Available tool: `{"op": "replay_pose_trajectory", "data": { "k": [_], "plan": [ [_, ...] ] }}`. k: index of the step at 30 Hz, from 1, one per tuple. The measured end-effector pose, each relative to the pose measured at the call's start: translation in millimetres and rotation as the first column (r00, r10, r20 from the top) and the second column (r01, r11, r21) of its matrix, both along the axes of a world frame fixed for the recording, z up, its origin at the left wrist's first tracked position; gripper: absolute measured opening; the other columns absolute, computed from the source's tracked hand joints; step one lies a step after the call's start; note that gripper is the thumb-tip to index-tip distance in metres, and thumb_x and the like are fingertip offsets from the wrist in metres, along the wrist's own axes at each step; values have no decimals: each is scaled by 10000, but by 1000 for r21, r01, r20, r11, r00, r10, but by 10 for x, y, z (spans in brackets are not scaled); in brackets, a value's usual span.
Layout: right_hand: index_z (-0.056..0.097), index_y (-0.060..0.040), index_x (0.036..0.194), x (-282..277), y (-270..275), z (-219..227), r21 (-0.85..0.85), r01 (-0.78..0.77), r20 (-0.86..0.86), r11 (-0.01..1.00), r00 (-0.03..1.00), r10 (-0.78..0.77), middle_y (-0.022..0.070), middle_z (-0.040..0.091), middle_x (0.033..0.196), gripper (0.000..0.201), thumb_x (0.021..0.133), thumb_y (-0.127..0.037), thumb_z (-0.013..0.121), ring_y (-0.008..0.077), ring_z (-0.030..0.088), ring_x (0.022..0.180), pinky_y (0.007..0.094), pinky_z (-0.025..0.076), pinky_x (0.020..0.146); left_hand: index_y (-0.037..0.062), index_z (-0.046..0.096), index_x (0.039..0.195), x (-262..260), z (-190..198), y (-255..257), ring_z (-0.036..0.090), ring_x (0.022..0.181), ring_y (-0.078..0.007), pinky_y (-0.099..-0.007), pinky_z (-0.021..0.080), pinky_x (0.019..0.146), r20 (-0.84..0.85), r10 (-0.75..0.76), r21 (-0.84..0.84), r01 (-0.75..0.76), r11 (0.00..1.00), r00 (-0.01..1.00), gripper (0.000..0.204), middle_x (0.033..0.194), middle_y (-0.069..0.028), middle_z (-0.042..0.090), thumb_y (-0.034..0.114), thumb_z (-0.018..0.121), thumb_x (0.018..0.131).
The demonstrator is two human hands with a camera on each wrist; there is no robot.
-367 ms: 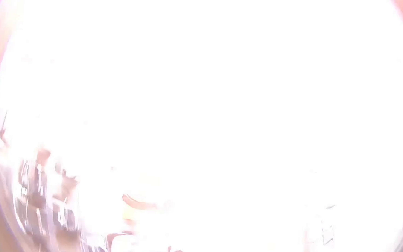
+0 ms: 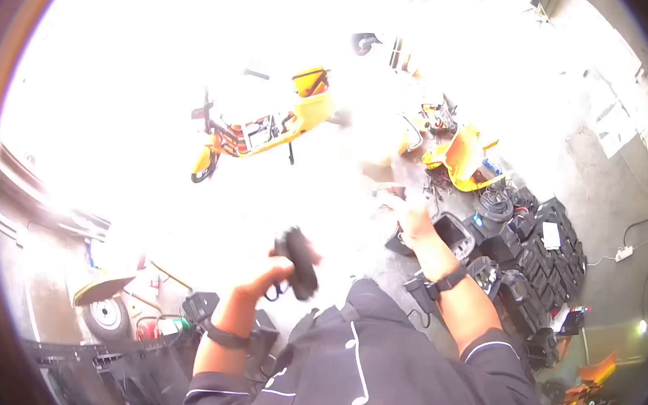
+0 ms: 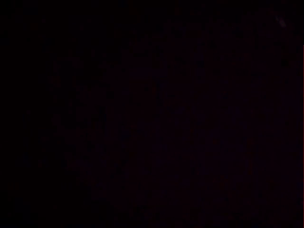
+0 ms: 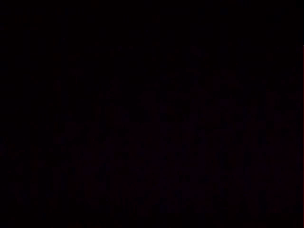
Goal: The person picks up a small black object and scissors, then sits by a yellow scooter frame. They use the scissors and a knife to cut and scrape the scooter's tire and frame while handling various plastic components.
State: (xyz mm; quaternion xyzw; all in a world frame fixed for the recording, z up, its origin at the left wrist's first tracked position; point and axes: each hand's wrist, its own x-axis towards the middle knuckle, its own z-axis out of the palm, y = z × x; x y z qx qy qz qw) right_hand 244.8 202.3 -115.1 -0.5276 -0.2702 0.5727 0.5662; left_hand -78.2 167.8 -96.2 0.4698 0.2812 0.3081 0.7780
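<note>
Operator: Where's the thing, and how do my hands stand?
Annotator: Black object (image 2: 302, 264) is in your left hand (image 2: 264, 271), up off the floor (image 2: 369, 253), in front of your shirt (image 2: 410, 371). Left fingers curl round it. Right hand (image 2: 413, 217) reaches out near the open black case (image 2: 456, 231); can't tell if its fingers are open or gripping.
Operator: How do I handle this well?
Annotator: My call: grip the object round its middle, tilt it slowly, and mind the dark loop (image 2: 275, 292) below your hand; it could snag. Bring the right hand in under the object if it feels heavy. Watch your footing by the black boxes (image 2: 531, 278) toward the floor's right edge.
Operator: What can't you make out?
Annotator: Both wrist views are practically black. Glare wipes out the floor's far and left edges, including around the yellow scooter (image 2: 311, 112). Object's blurred, can't name it. Dark bit (image 2: 397, 192) at your right fingertips: held or just behind, unclear. Loop's attachment, also unclear.
</note>
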Motion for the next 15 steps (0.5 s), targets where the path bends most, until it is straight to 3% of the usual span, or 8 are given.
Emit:
{"op": "replay_pose_trajectory", "data": {
  "k": [1, 2, 4, 5, 6, 9, 11, 15],
  "plan": [
    [665, -46, 1039, -385, 438, 183, -37, -112, 4, 993, 994, 112, -9, 635, 816, 143, 909, -106, 676, 65, 543, 607, 182, 403, 540, 7, 505, 1367, -78, 158, 317, 594, 1212, -267, -405, 502, 996, -70, -119, -12, 119, 993, 990, 740, 1309, -169, 602, 439, 743, 815],
    [655, -46, 1033, -958, 1476, 560, 210, -146, -140, 967, 974, 178, -22, 625, 828, 141, 905, -103, 674, 31, 515, 590, 182, 393, 521, 0, 520, 1361, -317, 787, 1060, 574, 1241, -253, -402, 473, 1032, -267, -168, 125, 207, 970, 949, 751, 1324, -166, 602, 427, 769, 796],
    [649, -42, 1055, -1008, 1583, 502, 220, -233, -163, 947, 949, 271, -14, 630, 850, 155, 908, -93, 655, 35, 484, 572, 193, 384, 515, -4, 537, 1359, -98, 601, 1025, 556, 1253, -253, -395, 438, 1057, -226, -249, 128, 282, 951, 942, 735, 1406, -161, 552, 400, 784, 798],
    [645, -44, 1067, -999, 1715, 492, 229, -255, -171, 939, 940, 297, -12, 632, 856, 164, 910, -93, 649, 39, 472, 563, 198, 378, 511, 34, 518, 1418, 89, 592, 1159, 493, 1324, -270, -394, 421, 1078, -340, -263, 314, 373, 873, 903, 751, 1427, -147, 543, 331, 779, 780],
    [641, -46, 1078, -1017, 1856, 461, 227, -291, -184, 930, 925, 334, -10, 633, 862, 173, 912, -93, 643, 43, 460, 553, 204, 371, 508, 11, 564, 1362, 251, 462, 1273, 460, 1352, -282, -392, 386, 1108, -388, -278, 447, 444, 777, 879, 708, 1560, -171, 374, 339, 805, 782],
    [628, -48, 1117, -1052, 2473, 284, 138, -439, -192, 888, 868, 459, -4, 638, 886, 206, 916, -94, 633, 42, 471, 561, 208, 386, 513, 18, 582, 1341, 624, 377, 1732, 411, 1395, -315, -420, 342, 1146, -290, -210, 419, 321, 849, 934, 661, 1573, -184, 348, 304, 781, 780],
    [614, -43, 1149, -1237, 3033, 231, 132, -554, -159, 822, 807, 569, 14, 656, 920, 236, 920, -96, 633, 38, 482, 575, 209, 408, 524, 24, 581, 1343, 585, 420, 2133, 399, 1404, -314, -420, 331, 1153, -300, -126, 395, 243, 886, 946, 663, 1573, -186, 345, 306, 781, 778],
    [602, -40, 1164, -1777, 3617, 242, 101, -706, -143, 701, 687, 712, 28, 669, 961, 257, 912, -79, 627, 38, 486, 577, 201, 407, 519, 27, 584, 1320, 455, 378, 2471, 379, 1400, -318, -414, 299, 1170, -326, -38, 366, 163, 916, 945, 645, 1527, -182, 357, 309, 773, 772]
  ]
}}
